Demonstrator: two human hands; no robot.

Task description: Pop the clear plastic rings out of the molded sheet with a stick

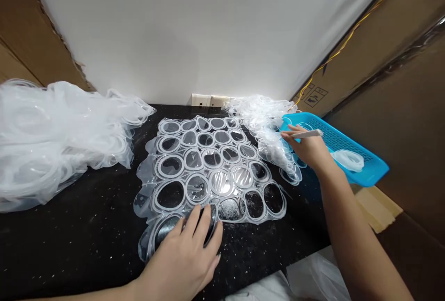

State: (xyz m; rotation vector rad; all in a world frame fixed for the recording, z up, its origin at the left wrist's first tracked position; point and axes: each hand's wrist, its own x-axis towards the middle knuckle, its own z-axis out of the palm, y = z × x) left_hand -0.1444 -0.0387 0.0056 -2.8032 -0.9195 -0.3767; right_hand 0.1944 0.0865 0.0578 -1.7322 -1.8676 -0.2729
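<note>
A clear plastic sheet (208, 166) lies flat on the black counter, set with several oval white-rimmed rings. My left hand (184, 250) rests on its near edge, fingers spread over one ring, gripping nothing that I can see. My right hand (306, 148) pinches a slim white stick (308, 133) above a blue plastic tray (361, 166). A heap of loose plastic rings (264, 124) lies just beyond that hand, touching the tray's edge. A white plastic coil (348, 160) sits in the tray.
A large pile of clear plastic film (52, 143) lies on the left of the black speckled counter (79, 236), which is dusted with white flecks. A white wall with a socket (200, 100) stands behind. Cardboard sheets line both sides, with a yellow wire (347, 41) on the right.
</note>
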